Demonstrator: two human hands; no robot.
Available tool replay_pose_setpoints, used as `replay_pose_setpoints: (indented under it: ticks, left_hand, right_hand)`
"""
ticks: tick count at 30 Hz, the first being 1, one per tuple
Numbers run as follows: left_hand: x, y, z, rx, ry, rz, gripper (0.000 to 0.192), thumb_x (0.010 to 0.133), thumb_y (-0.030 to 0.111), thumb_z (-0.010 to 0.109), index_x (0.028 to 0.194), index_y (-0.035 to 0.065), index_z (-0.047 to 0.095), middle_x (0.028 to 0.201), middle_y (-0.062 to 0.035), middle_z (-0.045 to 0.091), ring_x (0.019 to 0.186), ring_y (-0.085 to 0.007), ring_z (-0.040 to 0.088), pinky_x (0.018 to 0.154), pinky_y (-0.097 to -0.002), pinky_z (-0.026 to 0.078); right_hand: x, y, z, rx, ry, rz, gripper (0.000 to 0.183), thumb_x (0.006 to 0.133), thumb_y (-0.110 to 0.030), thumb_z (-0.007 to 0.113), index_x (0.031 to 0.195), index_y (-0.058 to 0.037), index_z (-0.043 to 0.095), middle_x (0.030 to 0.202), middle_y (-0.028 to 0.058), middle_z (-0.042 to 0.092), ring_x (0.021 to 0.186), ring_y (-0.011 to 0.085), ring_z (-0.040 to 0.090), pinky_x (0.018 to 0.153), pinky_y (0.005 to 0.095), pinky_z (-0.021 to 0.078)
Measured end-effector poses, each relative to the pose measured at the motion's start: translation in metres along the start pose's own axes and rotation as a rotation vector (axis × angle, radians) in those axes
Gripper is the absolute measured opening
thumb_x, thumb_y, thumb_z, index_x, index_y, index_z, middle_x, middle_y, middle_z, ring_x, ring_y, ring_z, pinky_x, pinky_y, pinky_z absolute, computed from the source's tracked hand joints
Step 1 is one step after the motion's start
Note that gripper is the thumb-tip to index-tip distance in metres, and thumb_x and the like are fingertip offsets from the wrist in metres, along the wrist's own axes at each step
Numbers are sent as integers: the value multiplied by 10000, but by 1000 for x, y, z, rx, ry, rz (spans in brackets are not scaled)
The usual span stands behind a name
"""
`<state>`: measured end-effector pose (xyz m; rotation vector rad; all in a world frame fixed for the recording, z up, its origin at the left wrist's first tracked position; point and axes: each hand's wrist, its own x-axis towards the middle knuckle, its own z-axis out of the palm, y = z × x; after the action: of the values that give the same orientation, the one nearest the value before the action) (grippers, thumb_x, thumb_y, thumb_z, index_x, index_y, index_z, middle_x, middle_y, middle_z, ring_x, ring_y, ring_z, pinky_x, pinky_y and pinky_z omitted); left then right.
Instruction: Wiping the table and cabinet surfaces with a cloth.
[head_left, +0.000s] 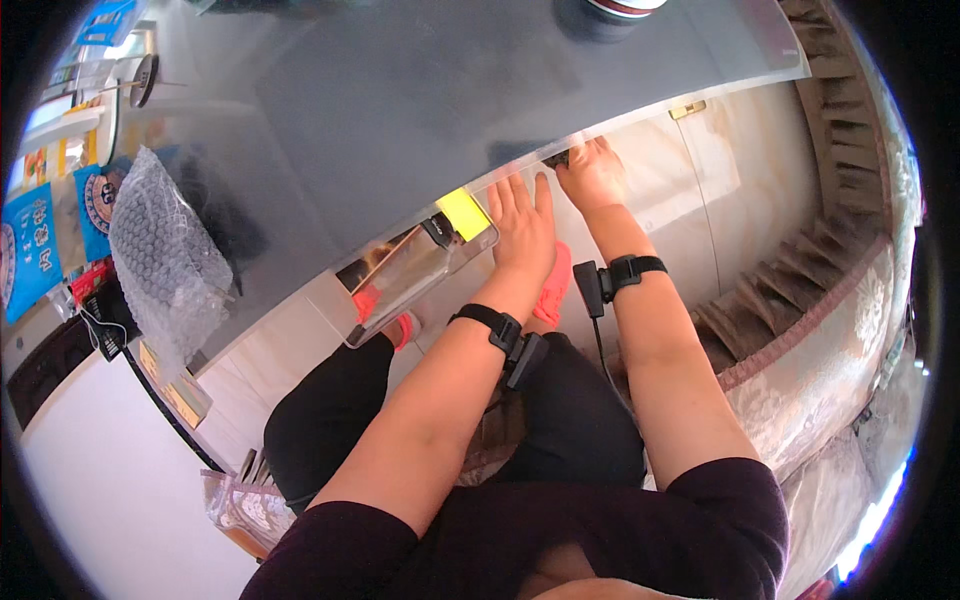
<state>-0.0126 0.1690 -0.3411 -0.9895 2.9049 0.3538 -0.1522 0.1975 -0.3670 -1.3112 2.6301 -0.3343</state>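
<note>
My left hand (523, 225) lies palm down with its fingers apart at the front edge of a grey-topped table (360, 135), its fingertips near the rim of the clear table cover. Beside it, my right hand (596, 176) reaches to the same edge, its fingers partly under the cover; a small dark patterned thing shows at its fingertips, and whether it is gripped is hidden. To the left of my left hand, an open drawer or shelf with a clear front (420, 281) holds a yellow paper pad (466, 214) and a small black object (437, 229).
Bubble wrap (169, 255) lies at the table's left end, beside blue-and-white packets (34, 251). A round container (626, 7) stands at the far edge. A patterned sofa with a ruffled cover (817, 360) curves along the right. My knees are below the table edge.
</note>
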Motion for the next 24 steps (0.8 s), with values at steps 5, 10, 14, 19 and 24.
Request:
replay_pose_setpoints:
  ticks: [5, 10, 14, 19, 24]
  left_hand:
    - [5, 0, -6, -11, 10, 10, 323, 834, 116, 519, 1130, -12, 541, 1427, -347, 238, 1334, -487, 238, 1110, -519, 186]
    - [14, -1, -16, 68, -135, 40, 264, 796, 120, 560, 987, -48, 627, 1424, -351, 241, 1325, -484, 251, 1102, -515, 204]
    - [9, -12, -11, 94, -137, 127, 240, 763, 135, 581, 839, -67, 687, 1426, -353, 234, 1324, -480, 252, 1086, -499, 230]
    - [11, -16, -26, 79, -269, 120, 290, 736, 200, 607, 844, -51, 703, 1426, -351, 243, 1327, -475, 249, 1070, -468, 253]
    - [14, -7, -27, 160, -300, 153, 347, 729, 306, 644, 880, 4, 724, 1422, -336, 272, 1329, -452, 259, 1062, -445, 269]
  right_hand:
    - [0, -8, -10, -59, -74, 25, 403, 728, -118, 620, 1106, -152, 483, 936, 60, 617, 920, 276, 591, 770, 416, 503]
    - [-1, 3, -6, -45, -76, 19, 453, 722, -117, 625, 1147, -172, 477, 939, 65, 623, 917, 279, 596, 771, 415, 503]
    - [3, -1, -24, -51, -148, 26, 467, 697, -117, 626, 1149, -172, 524, 919, 83, 637, 883, 299, 604, 775, 415, 501]
    - [11, 17, -82, 497, 94, -127, 266, 676, -96, 638, 939, -90, 679, 896, 139, 653, 883, 336, 601, 786, 407, 483]
    - [44, 5, -47, 431, 74, -275, 338, 753, -253, 684, 1048, -91, 653, 1064, 147, 643, 994, 340, 597, 813, 388, 494]
